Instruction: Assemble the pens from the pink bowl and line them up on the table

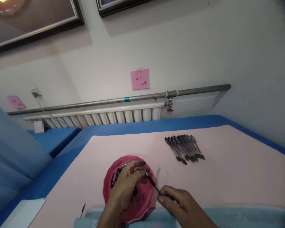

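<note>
Right hand (181, 202) is clamped on a pen (153, 184), thumb and forefinger pinched on its rear end, just right of the bowl (105, 187). Pen runs tilted from there toward the bowl, dark grip section and pale tip end pointing at the left hand (127, 182). Left hand is over the bowl, fingers curled around near the tip; can't tell whether they close on it or just sit beside it.

Handling, by judgement: pen looks light, stiff, thin; barrel probably smooth and a bit slippery, so likely best held by the dark grip section or mid-barrel. Tip end is likely the delicate bit; keep pressure off it. Not much of a crush risk elsewhere.

Inside the bowl, partly hidden by the left hand: dark loose pens (113, 180) plus small bits too blurred to name. Right of and beyond the bowl, well apart: a row of pens (185, 148) side by side on the pink-topped table (232, 171). Left of the bowl, near side: one loose pen-like item (83, 208), then white paper (23, 213) farther left. Radiator (118, 116) beyond the bowl, along the wall.
</note>
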A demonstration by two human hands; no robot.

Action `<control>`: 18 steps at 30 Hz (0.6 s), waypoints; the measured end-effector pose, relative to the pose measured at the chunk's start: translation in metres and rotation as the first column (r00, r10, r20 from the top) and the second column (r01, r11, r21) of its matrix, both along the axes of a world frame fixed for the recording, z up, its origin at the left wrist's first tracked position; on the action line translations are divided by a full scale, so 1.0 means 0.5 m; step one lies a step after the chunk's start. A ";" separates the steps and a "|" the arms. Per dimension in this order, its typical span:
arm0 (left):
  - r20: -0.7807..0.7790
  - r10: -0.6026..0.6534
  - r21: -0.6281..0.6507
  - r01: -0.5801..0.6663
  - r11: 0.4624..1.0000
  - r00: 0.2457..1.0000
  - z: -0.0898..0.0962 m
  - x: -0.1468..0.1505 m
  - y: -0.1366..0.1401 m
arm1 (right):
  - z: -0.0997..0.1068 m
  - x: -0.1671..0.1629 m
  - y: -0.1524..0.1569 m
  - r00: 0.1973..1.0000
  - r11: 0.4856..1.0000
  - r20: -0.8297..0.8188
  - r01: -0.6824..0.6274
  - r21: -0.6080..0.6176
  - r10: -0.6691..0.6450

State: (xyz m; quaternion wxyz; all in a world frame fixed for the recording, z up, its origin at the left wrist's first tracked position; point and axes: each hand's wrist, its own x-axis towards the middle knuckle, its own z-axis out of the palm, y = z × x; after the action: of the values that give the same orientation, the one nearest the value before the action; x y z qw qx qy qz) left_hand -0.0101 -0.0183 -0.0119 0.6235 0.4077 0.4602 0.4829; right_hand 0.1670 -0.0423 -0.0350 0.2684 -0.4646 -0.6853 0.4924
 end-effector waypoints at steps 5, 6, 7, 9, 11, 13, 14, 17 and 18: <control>-0.162 0.001 -0.017 -0.004 1.000 0.987 -0.009 0.008 0.000 | -0.002 0.002 0.000 0.999 0.998 0.037 -0.004 0.059 0.002; -0.186 0.003 -0.016 -0.007 1.000 0.983 -0.011 0.010 0.000 | -0.003 0.003 0.000 0.999 0.998 0.039 -0.004 0.062 0.002; -0.198 0.010 -0.015 -0.013 1.000 0.980 -0.012 0.011 0.001 | -0.004 0.003 0.000 0.999 0.998 0.044 -0.003 0.066 0.000; -0.172 0.017 -0.016 -0.020 1.000 0.985 -0.012 0.013 0.001 | -0.008 0.004 0.001 0.998 0.997 0.056 0.001 0.076 -0.005; -0.098 0.005 -0.032 -0.008 0.999 0.995 -0.010 0.013 0.000 | -0.012 0.004 0.001 0.997 0.996 0.070 0.006 0.089 -0.012; -0.033 0.004 -0.062 -0.006 0.998 0.999 -0.008 0.013 -0.001 | -0.015 0.005 0.001 0.996 0.994 0.083 0.010 0.108 -0.019; -0.020 0.013 -0.066 -0.014 0.998 1.000 -0.008 0.014 -0.002 | -0.016 0.005 0.001 0.996 0.993 0.089 0.009 0.120 -0.020; -0.089 0.024 -0.050 -0.029 0.998 0.996 -0.011 0.016 -0.003 | -0.015 0.006 -0.001 0.995 0.989 0.097 -0.003 0.150 -0.012; -0.132 0.023 -0.036 -0.028 0.999 0.991 -0.013 0.017 -0.002 | -0.014 0.006 -0.001 0.995 0.988 0.099 -0.005 0.154 -0.010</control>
State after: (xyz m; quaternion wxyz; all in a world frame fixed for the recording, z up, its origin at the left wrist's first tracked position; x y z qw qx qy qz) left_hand -0.0016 -0.0194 -0.0181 0.5934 0.4208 0.5145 0.4540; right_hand 0.1700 -0.0429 -0.0418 0.2696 -0.4671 -0.7332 0.4142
